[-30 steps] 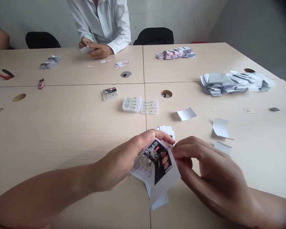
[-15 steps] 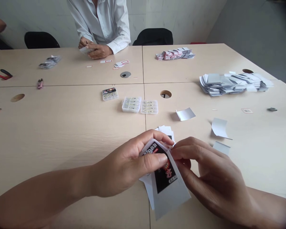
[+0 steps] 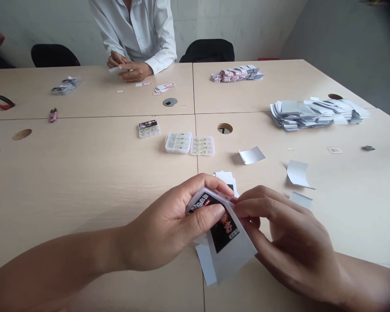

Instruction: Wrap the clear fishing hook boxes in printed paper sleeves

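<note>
My left hand point(image 3: 169, 229) is closed around a small clear plastic box point(image 3: 208, 190), with the thumb pressing a black printed sticker label point(image 3: 225, 236) down on its top. The label's white backing paper point(image 3: 234, 262) hangs off the box's near side. My right hand point(image 3: 286, 238) is closed in a pinch at the right edge of the label and box, its fingertips partly hidden. Beneath and behind the box lie more label sheets point(image 3: 226, 177).
Ahead are clear boxes of small metal pieces point(image 3: 178, 143) and a black-labelled box point(image 3: 149, 128). Curled backing papers point(image 3: 298, 173) lie to the right, below a long paper stack point(image 3: 318, 115). Across the table, a person in a white shirt point(image 3: 136, 34) handles a small item.
The box and label have shifted slightly left and up in my left hand, and the hanging backing paper has risen a little. My right hand stays at the edge.
</note>
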Demonstrator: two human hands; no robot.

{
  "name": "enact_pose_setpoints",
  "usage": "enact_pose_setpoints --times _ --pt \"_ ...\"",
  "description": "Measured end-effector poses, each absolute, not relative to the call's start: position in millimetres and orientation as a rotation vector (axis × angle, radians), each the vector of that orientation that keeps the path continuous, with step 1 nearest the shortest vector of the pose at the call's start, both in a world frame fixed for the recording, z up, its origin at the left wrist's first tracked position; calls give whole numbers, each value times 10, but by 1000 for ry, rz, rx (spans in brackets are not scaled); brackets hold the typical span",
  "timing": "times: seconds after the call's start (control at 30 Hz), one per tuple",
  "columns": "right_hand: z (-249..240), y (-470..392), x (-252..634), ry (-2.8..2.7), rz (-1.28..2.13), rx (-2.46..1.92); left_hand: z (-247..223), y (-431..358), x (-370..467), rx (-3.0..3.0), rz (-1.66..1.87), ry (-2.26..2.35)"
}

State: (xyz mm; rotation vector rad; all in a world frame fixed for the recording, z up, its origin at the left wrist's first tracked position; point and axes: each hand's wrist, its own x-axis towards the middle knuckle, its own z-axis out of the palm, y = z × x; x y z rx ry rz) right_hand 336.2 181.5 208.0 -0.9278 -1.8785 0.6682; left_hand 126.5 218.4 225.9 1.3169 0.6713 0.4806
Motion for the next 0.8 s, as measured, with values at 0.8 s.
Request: enact_pose_setpoints --times 0.8 --pt "2056 1794 3374 -1964 595 -895 2293 2159 1284 1205 454 688"
